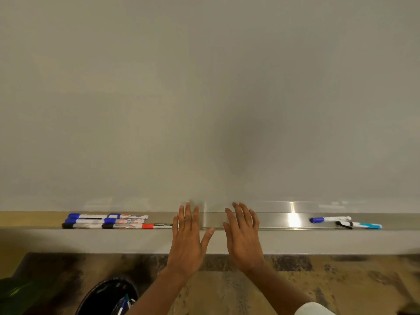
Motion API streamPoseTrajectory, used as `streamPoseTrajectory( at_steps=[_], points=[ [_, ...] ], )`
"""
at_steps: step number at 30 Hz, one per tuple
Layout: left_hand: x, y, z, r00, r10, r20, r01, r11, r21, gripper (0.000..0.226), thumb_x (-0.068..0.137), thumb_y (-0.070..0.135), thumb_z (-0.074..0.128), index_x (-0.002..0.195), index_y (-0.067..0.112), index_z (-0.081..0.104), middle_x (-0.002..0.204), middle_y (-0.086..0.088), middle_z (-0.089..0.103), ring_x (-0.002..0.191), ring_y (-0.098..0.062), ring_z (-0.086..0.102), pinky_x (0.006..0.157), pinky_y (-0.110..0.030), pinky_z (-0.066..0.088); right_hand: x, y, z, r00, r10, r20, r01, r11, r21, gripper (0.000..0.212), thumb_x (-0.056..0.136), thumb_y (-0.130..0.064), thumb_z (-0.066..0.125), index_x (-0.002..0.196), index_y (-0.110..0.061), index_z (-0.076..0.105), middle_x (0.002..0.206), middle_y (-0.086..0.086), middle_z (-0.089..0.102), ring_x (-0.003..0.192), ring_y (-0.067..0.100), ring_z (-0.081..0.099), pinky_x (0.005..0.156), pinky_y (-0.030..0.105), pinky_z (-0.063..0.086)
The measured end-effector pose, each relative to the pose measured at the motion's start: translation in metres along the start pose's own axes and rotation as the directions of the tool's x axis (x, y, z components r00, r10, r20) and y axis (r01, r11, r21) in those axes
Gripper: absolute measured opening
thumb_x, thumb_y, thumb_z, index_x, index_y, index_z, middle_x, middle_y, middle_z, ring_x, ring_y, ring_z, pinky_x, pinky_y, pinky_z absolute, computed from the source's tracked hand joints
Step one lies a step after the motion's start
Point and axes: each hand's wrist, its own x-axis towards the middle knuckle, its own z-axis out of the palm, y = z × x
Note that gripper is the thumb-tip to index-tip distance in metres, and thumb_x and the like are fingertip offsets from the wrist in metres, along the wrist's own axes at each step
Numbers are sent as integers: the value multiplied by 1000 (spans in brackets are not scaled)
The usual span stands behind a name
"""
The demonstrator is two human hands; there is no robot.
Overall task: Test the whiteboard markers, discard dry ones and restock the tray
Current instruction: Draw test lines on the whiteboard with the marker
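Two bare hands, left hand and right hand, forearms uncovered. Right arm has a pale off-white sleeve showing at the bottom edge. Fabric detail too blurred to tell.

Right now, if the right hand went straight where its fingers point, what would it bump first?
Probably the whiteboard, just above the tray; depth is unclear, so the right hand might touch the tray's back first.

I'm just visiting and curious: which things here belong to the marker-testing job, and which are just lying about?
Job: whiteboard, tray, marker cluster on the left, blue-capped marker and teal marker on the right, black bin holding markers, left hand, right hand.

Lying about: green object at lower left, patterned floor.
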Motion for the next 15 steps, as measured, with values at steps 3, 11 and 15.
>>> streamPoseTrajectory(
  at_steps=[3, 11, 15],
  points=[
    [6, 36, 12, 999, 39, 15, -39, 999, -9, 93, 87, 82, -15, 160, 24, -17, 165, 2, -32, 150, -15, -34, 122, -34, -22, -9, 32, -16, 998, 63, 4, -63, 998, -4, 41, 105, -34, 33, 142, -20, 44, 155, 7, 35, 147, 26, 22, 119, 51, 17],
    [23, 125, 54, 987, 156, 50, -154, 988, -31, 92, 89, 82, -14, 160, 25, -8, 168, 1, -21, 151, -12, -32, 124, -38, -13, -35, 131, -50, 974, 225, 7, -224, 973, -52, 44, 106, -38, 22, 143, -22, 40, 156, 6, 32, 148, 25, 19, 118, 52, 17],
    [32, 157, 71, 977, 196, 84, -197, 980, 3, 92, 90, 79, -13, 162, 21, -8, 168, 0, -23, 152, -14, -30, 125, -40, -11, -43, 177, -57, 957, 289, -21, -290, 954, -77, 43, 105, -37, 28, 143, -22, 41, 155, 6, 34, 148, 25, 20, 121, 48, 8]
  ],
)
